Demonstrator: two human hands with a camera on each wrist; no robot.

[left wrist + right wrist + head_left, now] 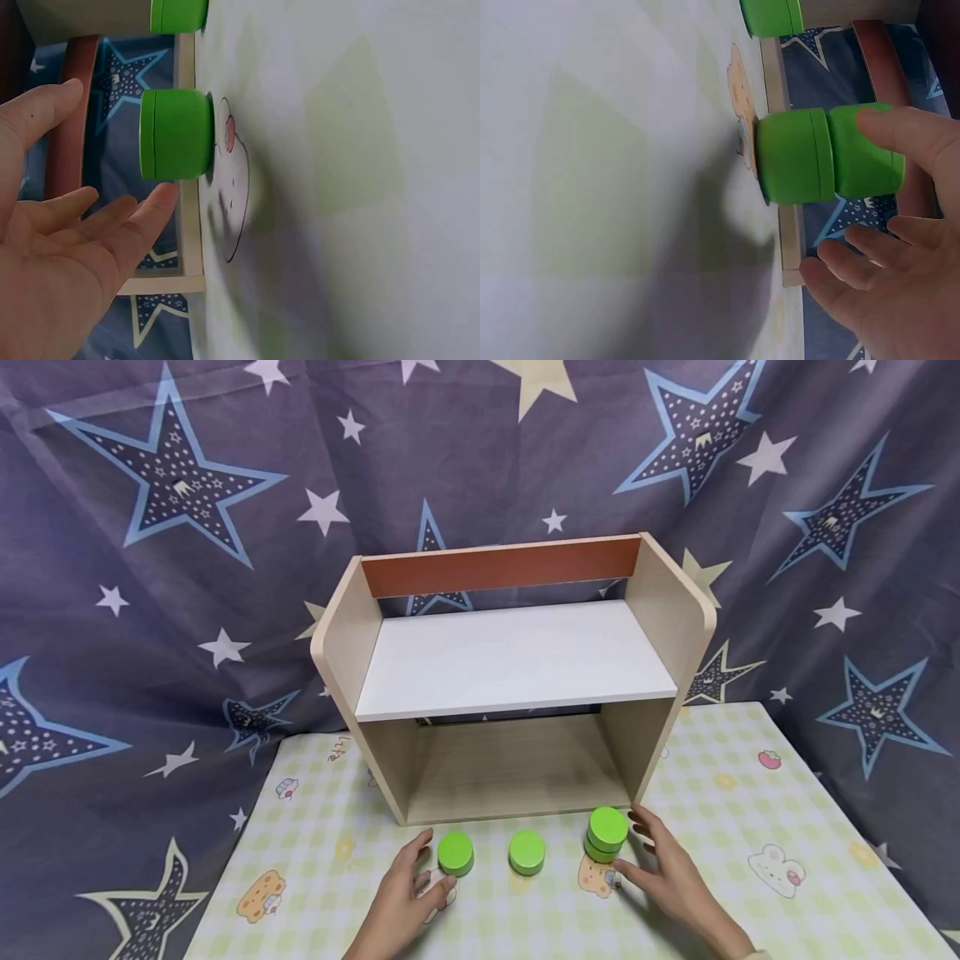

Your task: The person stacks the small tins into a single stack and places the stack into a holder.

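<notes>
Three groups of small round green canisters stand in a row in front of a wooden shelf. The left canister (455, 853) is on its own, and my left hand (405, 897) is beside it with fingers spread. In the left wrist view a gap shows between the thumb and that green canister (177, 135). A single middle canister (527, 852) stands between the hands. At the right, an upper canister (607, 828) sits on a lower canister (791, 157). My right hand (671, 877) is spread around the stack's right side; whether its thumb touches the upper one I cannot tell.
The two-level wooden shelf (517, 660) stands just behind the canisters, with a white upper board and a brown back rail. A checked cloth with cartoon prints covers the table (300, 843). A dark star-patterned curtain (480, 452) hangs behind.
</notes>
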